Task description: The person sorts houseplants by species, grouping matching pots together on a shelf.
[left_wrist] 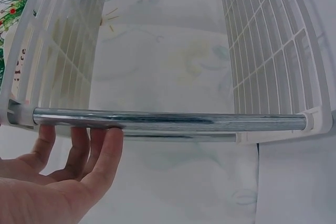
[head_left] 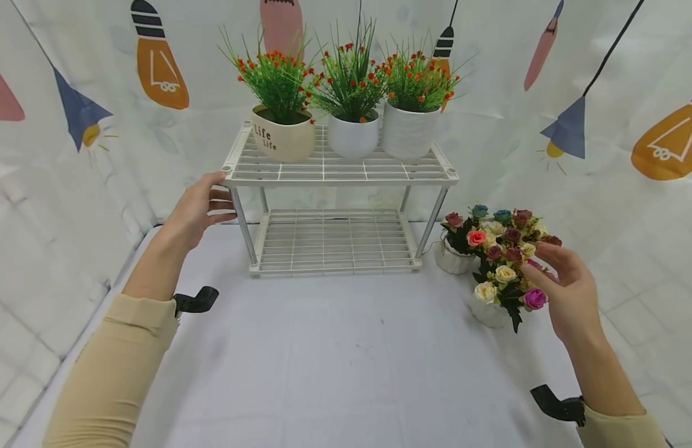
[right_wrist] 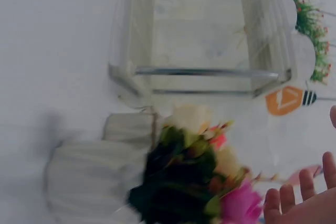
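A two-tier white wire shelf [head_left: 340, 182] with silver posts stands at the back of the table. My left hand [head_left: 197, 208] is at its upper left corner. In the left wrist view, the fingertips [left_wrist: 111, 139] touch the silver front post [left_wrist: 173, 120] from outside; the thumb is hidden. My right hand [head_left: 570, 289] is beside the bunched artificial roses [head_left: 505, 249] to the right of the shelf, fingers loosely extended and holding nothing. White pots [head_left: 488, 313] stand under these roses. In the right wrist view the fingers [right_wrist: 307, 184] are apart from the magenta rose [right_wrist: 241, 203].
On the top tier stand three potted plants with red flowers: a cream pot [head_left: 287, 138] lettered "Life", a round white pot [head_left: 353, 137] and a ribbed white pot [head_left: 407, 132]. A white cloth covers the table [head_left: 335, 361]. A printed curtain [head_left: 508, 137] hangs behind.
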`<state>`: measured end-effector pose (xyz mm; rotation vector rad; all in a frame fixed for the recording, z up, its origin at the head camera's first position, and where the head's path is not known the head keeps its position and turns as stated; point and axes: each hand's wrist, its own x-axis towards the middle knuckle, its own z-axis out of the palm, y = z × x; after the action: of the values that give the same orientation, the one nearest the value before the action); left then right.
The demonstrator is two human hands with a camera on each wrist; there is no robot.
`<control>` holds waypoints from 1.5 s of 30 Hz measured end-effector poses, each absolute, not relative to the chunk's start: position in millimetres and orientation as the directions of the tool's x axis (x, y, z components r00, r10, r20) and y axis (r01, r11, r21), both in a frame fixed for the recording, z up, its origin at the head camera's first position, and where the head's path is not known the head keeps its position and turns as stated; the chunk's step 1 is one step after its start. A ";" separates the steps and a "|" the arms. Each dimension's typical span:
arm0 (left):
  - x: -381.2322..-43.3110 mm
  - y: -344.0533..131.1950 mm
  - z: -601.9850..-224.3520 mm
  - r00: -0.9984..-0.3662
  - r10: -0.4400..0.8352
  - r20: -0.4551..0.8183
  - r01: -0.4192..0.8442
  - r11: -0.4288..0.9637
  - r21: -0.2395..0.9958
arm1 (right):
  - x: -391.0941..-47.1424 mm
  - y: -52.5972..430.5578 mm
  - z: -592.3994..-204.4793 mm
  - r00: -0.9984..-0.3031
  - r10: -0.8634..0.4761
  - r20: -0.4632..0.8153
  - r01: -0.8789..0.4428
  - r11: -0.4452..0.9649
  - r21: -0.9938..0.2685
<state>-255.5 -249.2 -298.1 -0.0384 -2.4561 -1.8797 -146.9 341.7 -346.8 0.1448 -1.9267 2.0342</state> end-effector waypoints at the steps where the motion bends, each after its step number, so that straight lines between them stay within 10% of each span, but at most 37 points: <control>1: -255.7 -248.8 -298.1 -0.999 -0.010 0.053 0.049 0.258 0.965 | -143.7 344.2 -351.5 -0.936 0.199 0.291 -0.308 -0.057 -0.950; 14: -257.4 -248.3 -298.8 -0.998 -0.018 0.053 0.046 0.253 0.966 | -122.8 378.4 -401.8 -0.765 0.630 -0.137 -0.046 -0.265 -0.963; 24: -257.2 -250.2 -300.4 -0.999 -0.021 0.044 0.038 0.235 0.971 | -133.8 391.9 -440.9 -0.922 0.292 -0.252 0.236 -0.090 -0.968; 34: -260.1 -250.1 -298.5 -0.999 -0.014 0.040 0.036 0.228 0.973 | -150.4 375.9 -458.3 -0.984 0.045 -0.172 0.172 -0.020 -0.985; 45: -257.0 -250.3 -299.6 -0.998 -0.003 0.058 0.056 0.237 0.970 | -158.6 359.2 -467.4 -0.982 0.189 0.004 0.008 0.065 -0.998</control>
<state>-257.0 -250.3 -299.6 -0.0520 -2.4324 -1.9112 -158.6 359.2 -467.4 -0.2051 -2.1915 2.0512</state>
